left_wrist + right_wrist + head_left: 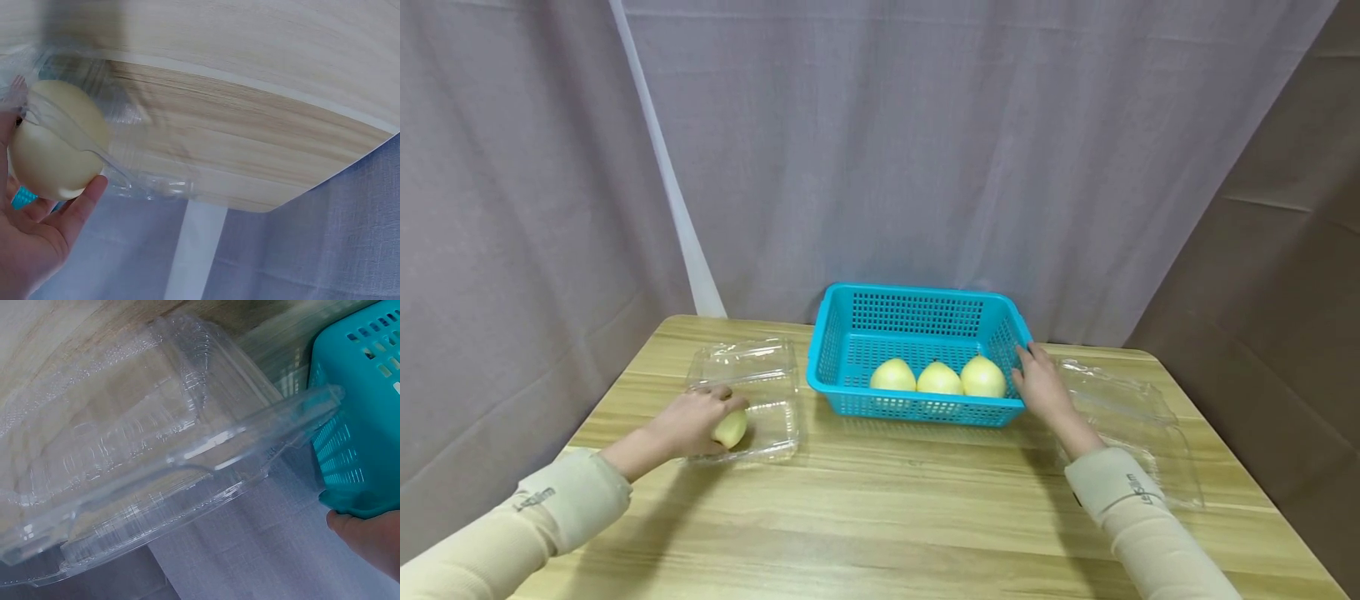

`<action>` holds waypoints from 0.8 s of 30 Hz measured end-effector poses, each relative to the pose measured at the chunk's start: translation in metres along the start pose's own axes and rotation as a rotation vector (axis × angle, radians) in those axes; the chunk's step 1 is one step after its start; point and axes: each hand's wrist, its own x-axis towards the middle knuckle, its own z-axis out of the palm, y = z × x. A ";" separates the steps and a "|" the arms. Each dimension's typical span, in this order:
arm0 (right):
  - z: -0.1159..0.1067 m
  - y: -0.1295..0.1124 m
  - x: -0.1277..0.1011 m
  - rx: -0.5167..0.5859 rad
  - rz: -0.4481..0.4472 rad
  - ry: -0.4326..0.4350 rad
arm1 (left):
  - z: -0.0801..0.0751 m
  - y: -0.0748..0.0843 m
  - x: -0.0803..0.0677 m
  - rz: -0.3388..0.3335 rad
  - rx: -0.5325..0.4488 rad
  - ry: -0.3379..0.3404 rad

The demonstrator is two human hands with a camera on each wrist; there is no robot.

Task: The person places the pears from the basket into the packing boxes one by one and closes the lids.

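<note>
My left hand [698, 419] grips a pale yellow pear [731, 429] low over a clear plastic clamshell box [778, 421] that lies with its lid raised at the left of the table. In the left wrist view, fingers and thumb curl round the pear [59, 140], with a strip of clear plastic crossing in front of it. My right hand [1043, 383] holds the right rim of a blue plastic basket [917, 290], a digit right at the rim's corner in the right wrist view. Three pears [940, 379] sit in a row along the basket's near side.
A second clear clamshell box [1150, 417] lies on the right of the table, partly behind my right forearm and close beside the basket. The wooden table [880, 517] ends at the back against a grey curtain [925, 150].
</note>
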 end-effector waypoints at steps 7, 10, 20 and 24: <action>0.001 -0.001 -0.001 0.000 0.001 0.001 | 0.006 -0.005 0.000 0.011 0.021 -0.008; 0.000 -0.001 -0.001 0.003 0.006 0.005 | 0.008 -0.006 0.001 0.013 0.020 0.001; -0.001 -0.003 -0.002 0.018 0.015 0.008 | 0.006 -0.013 0.000 0.042 -0.043 -0.078; -0.001 -0.003 -0.001 0.017 0.011 0.017 | 0.004 -0.015 0.000 0.067 -0.056 -0.102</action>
